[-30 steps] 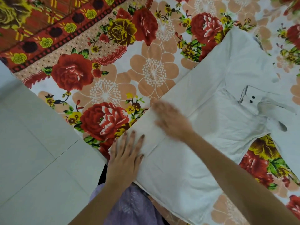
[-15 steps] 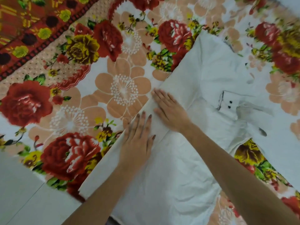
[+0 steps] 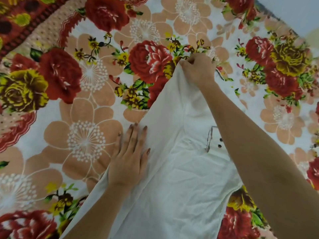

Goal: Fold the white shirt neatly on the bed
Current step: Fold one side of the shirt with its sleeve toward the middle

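Observation:
The white shirt (image 3: 174, 178) lies on the flowered bed sheet (image 3: 82, 104), running from the bottom edge up toward the middle. Its placket with two dark buttons (image 3: 220, 142) shows beside my right forearm. My left hand (image 3: 129, 157) presses flat on the shirt's left folded edge, fingers straight. My right hand (image 3: 196, 69) reaches across to the shirt's far end and pinches the cloth there with curled fingers, lifting it slightly. My right forearm hides part of the shirt's right side.
The bed sheet with red, yellow and peach flowers spreads on all sides. A red patterned border (image 3: 25, 26) runs along the upper left. A pale wall or floor (image 3: 293, 11) shows at the top right corner.
My right hand slid from beside the left hand up to the shirt's far end and took hold of it. The left hand stays flat on the fold. The camera moved forward.

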